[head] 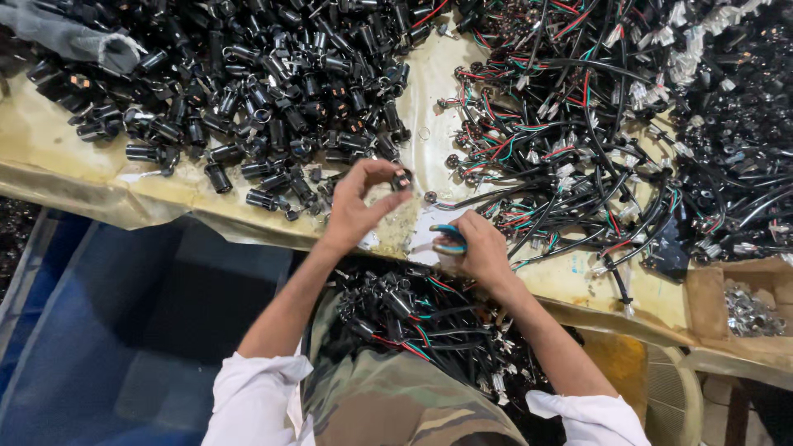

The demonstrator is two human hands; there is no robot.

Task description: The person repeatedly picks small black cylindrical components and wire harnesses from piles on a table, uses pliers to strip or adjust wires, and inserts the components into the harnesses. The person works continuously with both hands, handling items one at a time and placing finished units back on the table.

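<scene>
Lap pile of wired plugs (413, 318) looks like finished work. Left hand (357, 206) pinches one small black part (401, 180); right hand (479, 246) grips blue pliers (448, 239). Big black heap (264, 91) at 11 o'clock on the table (49, 157) remains.

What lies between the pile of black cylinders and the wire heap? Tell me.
In the head view, a bare strip of yellowish table cover separates the black cylinder pile from the wire heap; the left hand pinches a small black part there.
</scene>
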